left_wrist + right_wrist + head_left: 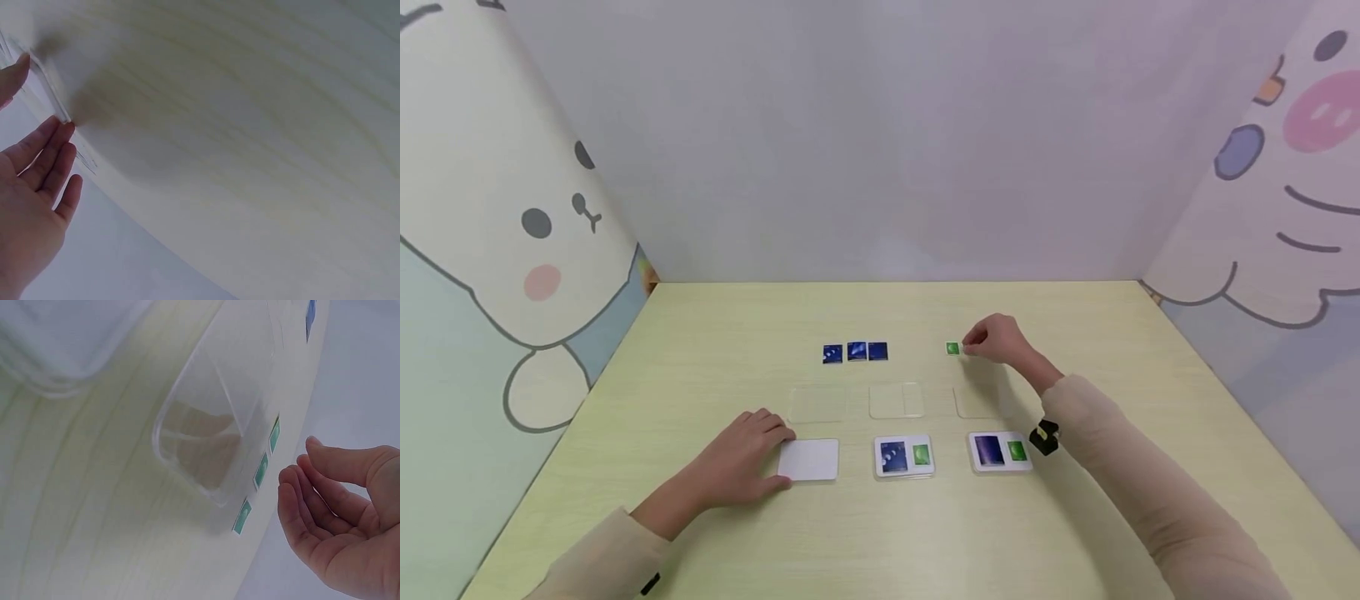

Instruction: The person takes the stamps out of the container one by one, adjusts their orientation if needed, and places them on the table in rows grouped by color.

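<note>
My left hand (741,462) holds a blank white card (808,460) by its left side, thumb at the near corner and fingertips at the far one. The left wrist view shows those fingertips (65,122) on the card's edge. At the back right, my right hand (1000,340) is at a row of small green picture cards (952,347), partly hiding them in the head view. In the right wrist view, several green cards (261,470) lie on the table beside the loosely curved fingers, and nothing shows between thumb and fingertips.
Three dark blue picture cards (857,351) lie at the back. Three clear plastic pieces (817,404) form a middle row. In front are two white cards in clear cases, one with moon phases (904,457), one with a purple picture (1000,452). Fabric walls surround the table (880,542).
</note>
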Available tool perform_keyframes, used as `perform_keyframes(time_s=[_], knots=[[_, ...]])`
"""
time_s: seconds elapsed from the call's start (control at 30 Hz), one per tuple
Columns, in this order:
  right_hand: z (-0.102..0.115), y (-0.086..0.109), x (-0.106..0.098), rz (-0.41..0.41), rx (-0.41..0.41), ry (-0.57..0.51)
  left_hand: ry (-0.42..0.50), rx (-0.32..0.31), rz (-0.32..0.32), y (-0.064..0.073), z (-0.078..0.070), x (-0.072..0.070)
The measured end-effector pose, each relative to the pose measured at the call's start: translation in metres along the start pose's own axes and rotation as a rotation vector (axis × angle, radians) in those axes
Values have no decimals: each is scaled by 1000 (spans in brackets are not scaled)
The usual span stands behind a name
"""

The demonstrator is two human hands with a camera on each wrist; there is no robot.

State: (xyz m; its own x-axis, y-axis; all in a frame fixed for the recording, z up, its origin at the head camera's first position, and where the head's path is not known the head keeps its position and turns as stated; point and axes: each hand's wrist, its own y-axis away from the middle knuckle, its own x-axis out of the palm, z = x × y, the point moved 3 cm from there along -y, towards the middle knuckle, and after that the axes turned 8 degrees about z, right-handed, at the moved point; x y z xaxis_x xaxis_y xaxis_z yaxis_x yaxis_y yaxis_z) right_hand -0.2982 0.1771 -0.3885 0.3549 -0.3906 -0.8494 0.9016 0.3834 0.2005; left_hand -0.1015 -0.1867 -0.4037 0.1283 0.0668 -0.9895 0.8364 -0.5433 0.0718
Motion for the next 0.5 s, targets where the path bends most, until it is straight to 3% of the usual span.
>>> perform_keyframes(time_s=[0.5], knots=[[10,39,7,-10,-100,3,-1,4,-22,5,2,1]])
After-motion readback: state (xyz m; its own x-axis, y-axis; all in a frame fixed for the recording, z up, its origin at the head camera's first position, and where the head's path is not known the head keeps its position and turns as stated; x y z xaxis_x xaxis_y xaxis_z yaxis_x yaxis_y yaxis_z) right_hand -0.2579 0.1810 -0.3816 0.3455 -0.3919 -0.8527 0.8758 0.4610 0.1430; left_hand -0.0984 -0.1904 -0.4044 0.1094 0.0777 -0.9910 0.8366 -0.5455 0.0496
